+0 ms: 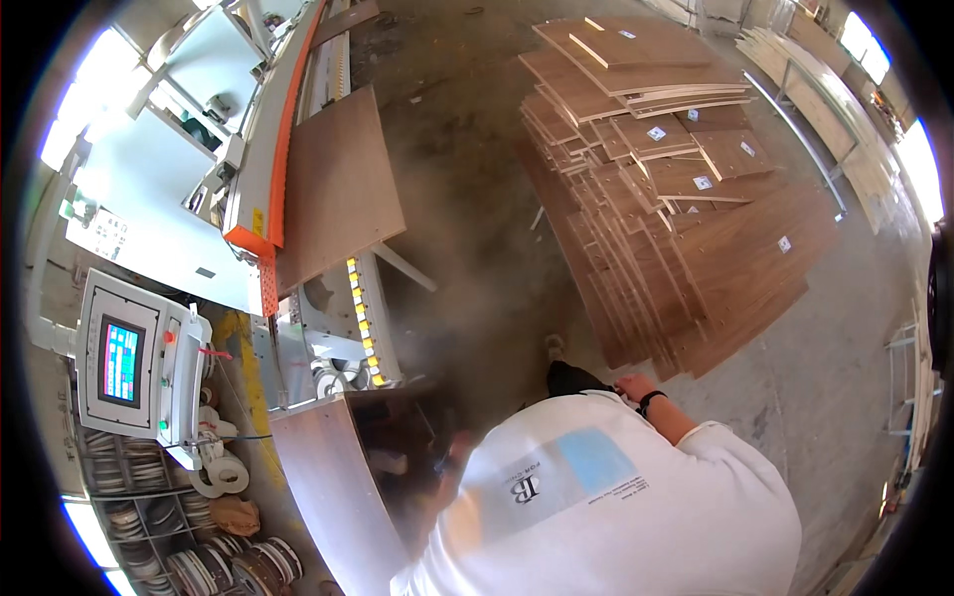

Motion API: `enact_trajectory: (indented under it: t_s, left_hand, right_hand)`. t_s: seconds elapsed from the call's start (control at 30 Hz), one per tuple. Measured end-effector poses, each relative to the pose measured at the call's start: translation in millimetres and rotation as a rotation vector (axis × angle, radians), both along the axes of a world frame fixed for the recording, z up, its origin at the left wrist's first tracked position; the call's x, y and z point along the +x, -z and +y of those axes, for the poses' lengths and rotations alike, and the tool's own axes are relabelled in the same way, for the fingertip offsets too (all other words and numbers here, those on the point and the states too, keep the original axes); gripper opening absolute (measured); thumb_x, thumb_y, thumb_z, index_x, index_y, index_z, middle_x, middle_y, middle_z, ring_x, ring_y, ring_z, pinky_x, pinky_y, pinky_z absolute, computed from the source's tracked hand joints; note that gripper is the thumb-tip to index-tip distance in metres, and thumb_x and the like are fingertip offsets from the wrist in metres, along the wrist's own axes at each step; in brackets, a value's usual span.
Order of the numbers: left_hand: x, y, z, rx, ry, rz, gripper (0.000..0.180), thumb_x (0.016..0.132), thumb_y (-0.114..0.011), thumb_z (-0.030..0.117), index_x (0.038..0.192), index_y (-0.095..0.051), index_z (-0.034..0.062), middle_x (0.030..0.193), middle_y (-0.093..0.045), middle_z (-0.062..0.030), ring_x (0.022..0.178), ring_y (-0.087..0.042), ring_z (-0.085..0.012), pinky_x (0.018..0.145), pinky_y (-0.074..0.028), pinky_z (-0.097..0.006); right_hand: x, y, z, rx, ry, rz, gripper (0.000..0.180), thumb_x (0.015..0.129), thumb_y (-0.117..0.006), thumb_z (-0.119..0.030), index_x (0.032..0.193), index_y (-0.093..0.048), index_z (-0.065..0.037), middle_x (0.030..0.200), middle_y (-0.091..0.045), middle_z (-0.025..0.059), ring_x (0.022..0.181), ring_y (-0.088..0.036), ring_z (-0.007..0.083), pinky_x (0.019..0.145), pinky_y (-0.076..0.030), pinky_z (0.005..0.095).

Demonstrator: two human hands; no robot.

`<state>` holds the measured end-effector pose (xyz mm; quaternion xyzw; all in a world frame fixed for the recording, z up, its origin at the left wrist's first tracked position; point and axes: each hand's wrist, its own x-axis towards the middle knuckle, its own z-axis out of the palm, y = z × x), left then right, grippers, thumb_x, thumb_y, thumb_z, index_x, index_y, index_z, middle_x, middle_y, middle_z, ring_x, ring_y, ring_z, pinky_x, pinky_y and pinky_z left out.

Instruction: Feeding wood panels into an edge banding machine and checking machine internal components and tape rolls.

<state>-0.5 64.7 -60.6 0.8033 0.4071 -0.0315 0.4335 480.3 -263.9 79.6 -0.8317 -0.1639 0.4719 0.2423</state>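
Note:
My right hand [634, 386], with a black band at the wrist, is beside my dark trousers [576, 378]. Its fingers look curled in, and whatever they may hold is hidden. Motion and shadow blur my left hand [458, 446], so its fingers do not show. It is nearest to a wooden panel [343, 487] with a pale sheen, which stretches along my left side past the machine's near end. I cannot tell whether the hand touches it. Farther off, a brown board [343, 189] lies on the machine's feed side, beneath the orange-edged beam [281, 149].
Wide stacks of brown panels [735, 263] with small white labels stand ahead to the right. At left are a long white machine [149, 209], a control box [124, 363] with a lit screen and yellow rollers [361, 318]. Shelved rolls of edging [204, 566] stand below it.

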Motion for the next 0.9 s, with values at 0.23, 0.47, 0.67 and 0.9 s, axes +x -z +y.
enact_trajectory:
  t_s: [0.23,0.47,0.67,0.9]
  left_hand:
    - [31,-66,-34,-0.066,-0.295,0.038,0.025,0.1,-0.059,0.026,0.114,-0.067,0.0068,0.105,-0.068,-0.0083,0.1,-0.063,-0.0239,0.091,-0.052,-0.041]
    - [84,-187,30,-0.042,-0.731,-0.15,0.026,0.098,-0.06,0.028,0.109,-0.067,0.0055,0.106,-0.067,-0.0074,0.1,-0.062,-0.0261,0.092,-0.05,-0.043]
    - [101,-251,117,0.672,-0.534,0.034,0.043,0.083,-0.07,0.014,0.124,-0.062,0.0045,0.124,-0.064,-0.0172,0.124,-0.055,-0.036,0.107,-0.046,-0.046]
    - [110,-272,132,0.627,-0.518,0.162,0.047,0.081,-0.067,0.015,0.128,-0.062,0.0061,0.138,-0.056,-0.0191,0.132,-0.05,-0.0368,0.109,-0.045,-0.044]
  right_hand:
    - [28,-15,51,0.0,0.227,0.082,0.036,0.096,-0.064,-0.035,0.102,-0.076,-0.002,0.083,-0.077,0.0076,0.065,-0.068,0.0187,0.06,-0.054,0.0347]
    - [45,-26,87,0.058,0.109,0.151,0.033,0.098,-0.064,-0.029,0.102,-0.075,0.001,0.088,-0.076,0.0125,0.075,-0.071,0.0185,0.067,-0.056,0.0346]
    - [48,-26,104,0.108,-0.071,0.055,0.032,0.096,-0.067,-0.031,0.1,-0.076,0.0,0.089,-0.077,0.0108,0.08,-0.072,0.0205,0.072,-0.056,0.0356]
    - [66,44,65,0.106,-0.253,-0.137,0.04,0.092,-0.067,-0.04,0.105,-0.077,-0.004,0.098,-0.077,0.0146,0.092,-0.073,0.0287,0.085,-0.056,0.0388]
